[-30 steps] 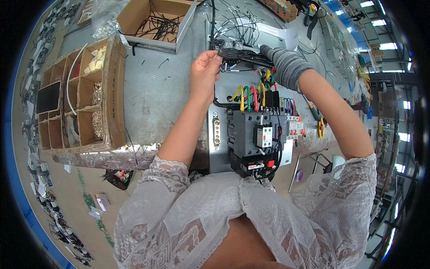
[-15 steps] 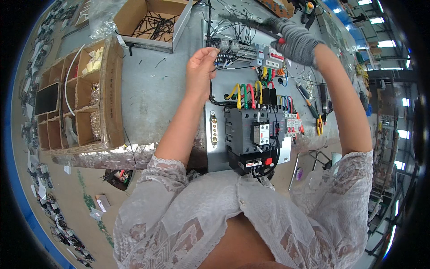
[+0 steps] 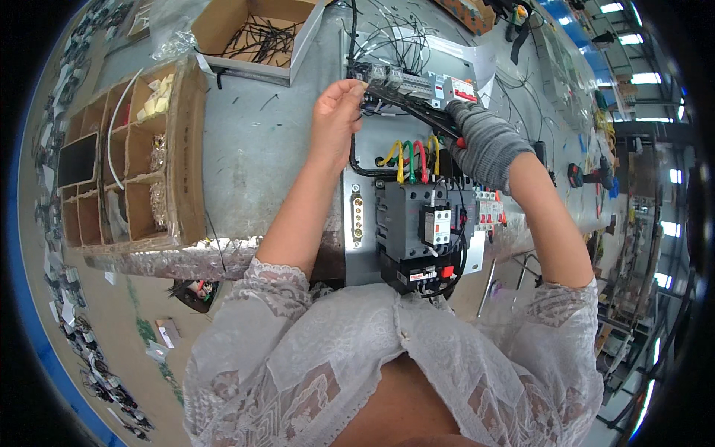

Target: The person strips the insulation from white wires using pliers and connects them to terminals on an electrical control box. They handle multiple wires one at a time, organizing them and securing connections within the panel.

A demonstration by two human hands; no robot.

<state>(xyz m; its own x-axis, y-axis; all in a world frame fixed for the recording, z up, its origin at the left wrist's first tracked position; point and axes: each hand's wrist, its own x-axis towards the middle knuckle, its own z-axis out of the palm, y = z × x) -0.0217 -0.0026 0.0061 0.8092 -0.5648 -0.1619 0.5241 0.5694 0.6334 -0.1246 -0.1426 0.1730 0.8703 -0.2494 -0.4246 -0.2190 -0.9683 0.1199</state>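
Observation:
My left hand (image 3: 337, 112) is bare and pinches something too small to make out at the left end of the terminal row. My right hand (image 3: 488, 145), in a grey knitted glove, is closed on a long black plier-like tool (image 3: 417, 108) with red at its handle. The tool's head reaches left to my left fingertips; whether it grips anything there is unclear. Behind it lies a metal panel with a terminal block (image 3: 412, 84), a red-and-white breaker (image 3: 462, 89) and loose black wires (image 3: 398, 45). Nearer stands a grey contactor (image 3: 410, 212) with yellow, green and red wires (image 3: 412, 158) above it.
A cardboard box (image 3: 287, 73) of short black pieces stands at the far left. Beside it is a divided cardboard bin (image 3: 190, 149) of small parts. Small breakers (image 3: 489, 212) sit right of the contactor. A cordless drill (image 3: 592, 175) lies at the right.
My right hand has come down and toward me with the black tool, bringing its head to my left fingertips. My left hand has hardly moved.

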